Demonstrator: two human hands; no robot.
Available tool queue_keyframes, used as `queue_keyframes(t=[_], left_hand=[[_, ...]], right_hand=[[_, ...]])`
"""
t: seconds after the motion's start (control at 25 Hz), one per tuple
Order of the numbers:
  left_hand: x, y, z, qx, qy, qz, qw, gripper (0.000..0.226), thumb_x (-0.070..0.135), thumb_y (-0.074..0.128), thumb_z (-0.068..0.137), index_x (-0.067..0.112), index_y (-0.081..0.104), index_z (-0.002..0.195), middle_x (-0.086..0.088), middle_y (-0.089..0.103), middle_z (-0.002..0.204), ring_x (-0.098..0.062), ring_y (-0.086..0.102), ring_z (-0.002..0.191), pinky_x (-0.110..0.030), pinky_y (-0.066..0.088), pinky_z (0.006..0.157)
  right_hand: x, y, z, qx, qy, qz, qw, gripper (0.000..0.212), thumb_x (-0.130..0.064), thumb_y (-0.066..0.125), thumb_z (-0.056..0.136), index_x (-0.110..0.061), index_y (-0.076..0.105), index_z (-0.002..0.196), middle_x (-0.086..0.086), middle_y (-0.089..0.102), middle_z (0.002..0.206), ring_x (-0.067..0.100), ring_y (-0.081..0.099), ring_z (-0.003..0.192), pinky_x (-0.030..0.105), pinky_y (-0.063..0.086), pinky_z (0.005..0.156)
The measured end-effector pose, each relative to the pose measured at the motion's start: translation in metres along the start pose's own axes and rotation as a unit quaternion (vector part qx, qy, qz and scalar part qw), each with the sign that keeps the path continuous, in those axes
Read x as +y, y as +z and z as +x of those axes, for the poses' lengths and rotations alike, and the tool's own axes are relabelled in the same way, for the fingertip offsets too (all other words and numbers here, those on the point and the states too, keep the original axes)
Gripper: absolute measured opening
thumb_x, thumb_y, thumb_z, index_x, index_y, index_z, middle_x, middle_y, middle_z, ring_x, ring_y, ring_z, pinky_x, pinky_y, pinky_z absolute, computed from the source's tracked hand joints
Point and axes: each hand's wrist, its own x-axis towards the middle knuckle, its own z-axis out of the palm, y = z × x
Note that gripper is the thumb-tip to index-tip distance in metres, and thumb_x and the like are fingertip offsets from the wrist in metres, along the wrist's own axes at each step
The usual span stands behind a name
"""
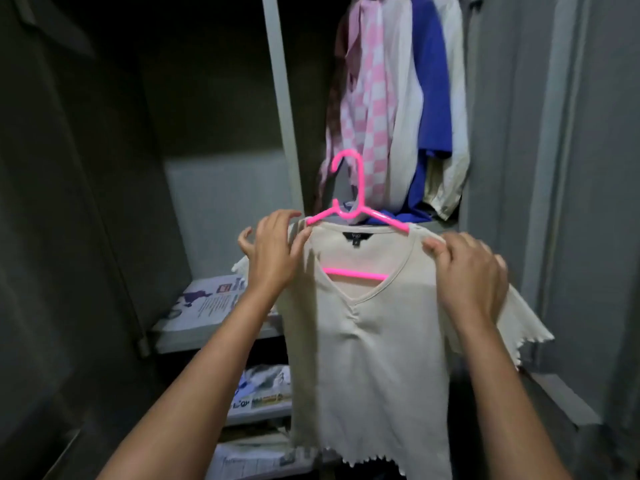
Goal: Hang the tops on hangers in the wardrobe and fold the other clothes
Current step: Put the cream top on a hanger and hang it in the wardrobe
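Several tops (398, 109) already hang in the wardrobe (571, 168). A cream top (367, 341) sits on a pink hanger (349, 209), held up in front of the shelves and not yet hooked on. The left hand (273, 258) pinches one shoulder, its other fingers loose; the right hand (467, 275) grips the other shoulder, both arms stretched forward.
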Motion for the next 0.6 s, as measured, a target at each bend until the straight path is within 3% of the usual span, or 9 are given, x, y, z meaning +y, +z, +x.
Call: queue_keyframes(t=[0.16,0.4,0.6], left_hand=[[0.009,-0.005,0.055,0.078,-0.018,-0.023,0.997,0.027,0.04,0.039,0.098,0.028,0.055,0.117,0.008,0.054,0.123,-0.011,0.042,0.126,-0.049,0.004,0.112],[0.007,0.008,0.144,0.074,0.029,-0.069,0.994,0.035,0.042,0.036,0.1,0.021,0.052,0.122,0.003,0.052,0.13,-0.014,0.033,0.137,-0.048,0.002,0.115],[-0.011,0.037,0.233,0.063,0.054,-0.038,0.996,0.062,0.049,0.036,0.098,0.015,0.027,0.149,0.0,0.024,0.157,-0.017,0.004,0.148,-0.043,-0.003,0.118]], right_hand=[[-0.026,-0.041,0.071,0.108,0.026,-0.075,0.991,0.035,-0.037,0.048,0.096,-0.008,0.067,0.095,0.017,0.065,0.098,0.038,0.058,0.092,0.042,0.039,0.078],[-0.082,-0.035,0.182,0.17,0.021,-0.119,0.978,0.037,-0.034,0.044,0.099,-0.005,0.064,0.106,0.02,0.063,0.107,0.038,0.057,0.101,0.042,0.039,0.081],[-0.13,0.017,0.272,0.193,-0.02,-0.113,0.974,0.036,-0.031,0.045,0.099,-0.002,0.063,0.11,0.021,0.063,0.111,0.038,0.059,0.104,0.04,0.043,0.081]])
